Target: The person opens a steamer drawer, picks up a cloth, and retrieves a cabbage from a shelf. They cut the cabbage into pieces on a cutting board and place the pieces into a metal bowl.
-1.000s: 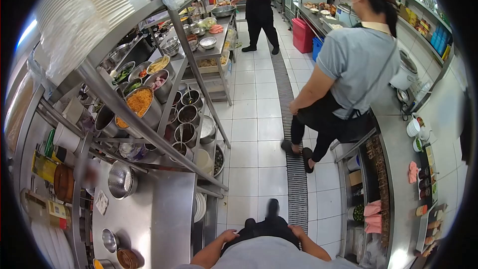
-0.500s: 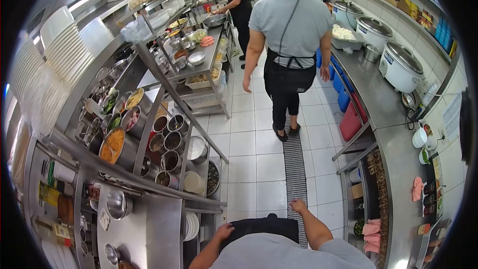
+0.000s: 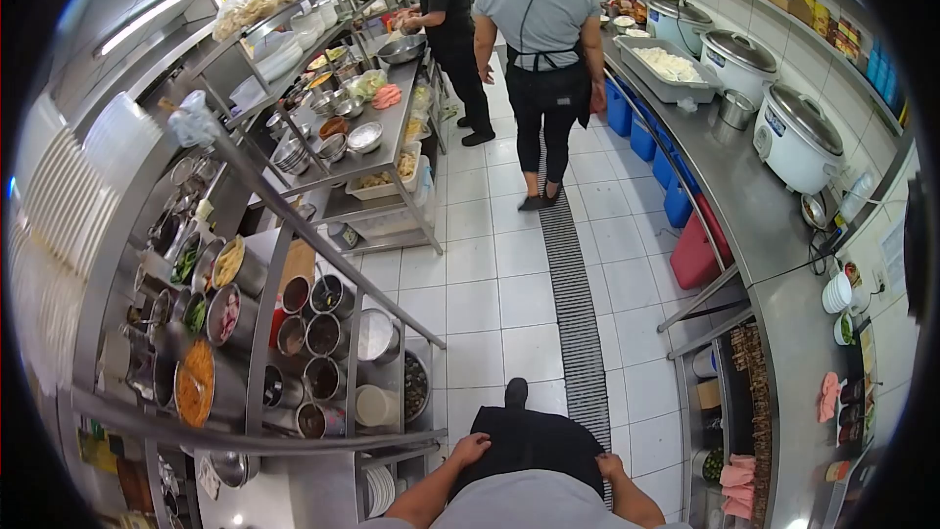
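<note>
Apron (image 3: 534, 441), at 6 o'clock, is pinched at its upper corners by both hands: left hand (image 3: 470, 449) and right hand (image 3: 609, 467), fingers curled closed, apparently to straighten it; table (image 3: 783, 264) lies at 3 o'clock.

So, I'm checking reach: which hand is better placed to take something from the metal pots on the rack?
Probably the left hand: it rests on the black apron on the side of the metal pots. The right hand lies on the far side, towards the floor drain.
</note>
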Motion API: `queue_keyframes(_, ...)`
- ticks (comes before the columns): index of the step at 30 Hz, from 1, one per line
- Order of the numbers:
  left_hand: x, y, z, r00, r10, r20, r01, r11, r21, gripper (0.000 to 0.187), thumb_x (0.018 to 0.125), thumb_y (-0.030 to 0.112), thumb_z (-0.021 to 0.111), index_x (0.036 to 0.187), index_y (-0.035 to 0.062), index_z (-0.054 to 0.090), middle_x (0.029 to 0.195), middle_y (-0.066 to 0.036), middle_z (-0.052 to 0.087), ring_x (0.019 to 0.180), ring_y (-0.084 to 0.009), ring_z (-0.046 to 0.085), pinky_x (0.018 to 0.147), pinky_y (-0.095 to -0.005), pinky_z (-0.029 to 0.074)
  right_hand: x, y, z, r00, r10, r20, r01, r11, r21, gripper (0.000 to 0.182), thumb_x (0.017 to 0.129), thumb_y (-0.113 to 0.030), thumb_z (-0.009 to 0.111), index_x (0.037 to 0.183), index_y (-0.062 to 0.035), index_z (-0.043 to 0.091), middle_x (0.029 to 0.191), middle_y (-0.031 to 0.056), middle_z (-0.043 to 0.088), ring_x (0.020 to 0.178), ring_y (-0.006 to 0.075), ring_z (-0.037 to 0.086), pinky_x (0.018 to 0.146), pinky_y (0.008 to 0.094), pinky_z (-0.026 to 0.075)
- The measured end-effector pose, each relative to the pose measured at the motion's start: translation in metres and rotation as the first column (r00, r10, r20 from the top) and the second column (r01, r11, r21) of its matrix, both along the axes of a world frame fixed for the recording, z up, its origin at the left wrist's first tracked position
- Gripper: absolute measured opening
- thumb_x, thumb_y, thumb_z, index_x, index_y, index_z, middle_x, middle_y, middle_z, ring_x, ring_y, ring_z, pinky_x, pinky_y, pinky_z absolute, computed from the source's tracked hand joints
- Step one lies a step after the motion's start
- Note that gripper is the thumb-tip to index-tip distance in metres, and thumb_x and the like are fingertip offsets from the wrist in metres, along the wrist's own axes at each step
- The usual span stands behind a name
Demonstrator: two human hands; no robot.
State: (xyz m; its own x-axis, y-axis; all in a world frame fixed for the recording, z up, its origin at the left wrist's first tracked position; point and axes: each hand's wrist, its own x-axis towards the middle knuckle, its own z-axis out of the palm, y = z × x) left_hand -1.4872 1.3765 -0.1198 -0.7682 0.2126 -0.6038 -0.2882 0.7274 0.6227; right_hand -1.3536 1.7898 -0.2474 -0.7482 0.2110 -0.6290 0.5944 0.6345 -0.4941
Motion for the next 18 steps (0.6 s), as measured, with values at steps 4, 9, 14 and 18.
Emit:
queue_keyframes(4,-0.080,0.016,-0.029,0.922,-0.377,0.090,0.385,0.918,-0.097,0.045,0.088,0.039,0.061,0.119,0.0068,0.065,0.118,-0.017,0.066,0.112,-0.0336,0.062,0.097,-0.0423,0.048,0.064,0.045,-0.045,0.908,0.401,0.125,-0.412,0.908,0.080,0.026,0.085,-0.028,0.059,0.102,-0.0124,0.071,0.099,0.0124,0.071,0.094,0.0329,0.067,0.081,0.0432,0.054)
queue_keyframes(9,-0.187,0.051,-0.001,0.850,-0.527,0.016,0.525,0.843,-0.121,0.045,0.090,0.040,0.055,0.116,0.0055,0.065,0.116,-0.018,0.066,0.110,-0.0375,0.061,0.095,-0.0451,0.048,0.044,0.056,-0.022,0.867,0.476,0.143,-0.495,0.855,0.155,0.019,0.090,-0.024,0.059,0.098,-0.0070,0.065,0.078,0.0093,0.066,0.068,0.0237,0.066,0.062,0.0421,0.054)
queue_keyframes(14,-0.257,0.063,-0.004,0.896,-0.444,0.006,0.441,0.893,0.091,0.045,0.088,0.038,0.056,0.118,0.0054,0.064,0.120,-0.018,0.065,0.113,-0.0356,0.060,0.099,-0.0437,0.047,-0.071,0.014,0.043,0.714,-0.694,0.088,0.690,0.677,-0.257,0.022,0.087,-0.026,0.066,0.095,-0.0053,0.066,0.071,0.0055,0.061,0.057,0.0165,0.060,0.048,0.0297,0.047)
queue_keyframes(18,-0.298,0.044,-0.029,0.783,-0.620,-0.046,0.606,0.777,-0.168,0.050,0.085,0.041,0.062,0.120,0.0063,0.065,0.113,-0.019,0.068,0.108,-0.0365,0.063,0.096,-0.0424,0.049,-0.129,-0.012,0.050,0.705,-0.684,-0.186,0.655,0.729,-0.199,0.033,0.086,-0.026,0.070,0.107,-0.0017,0.067,0.081,0.0093,0.066,0.066,0.0177,0.063,0.057,0.0302,0.051)
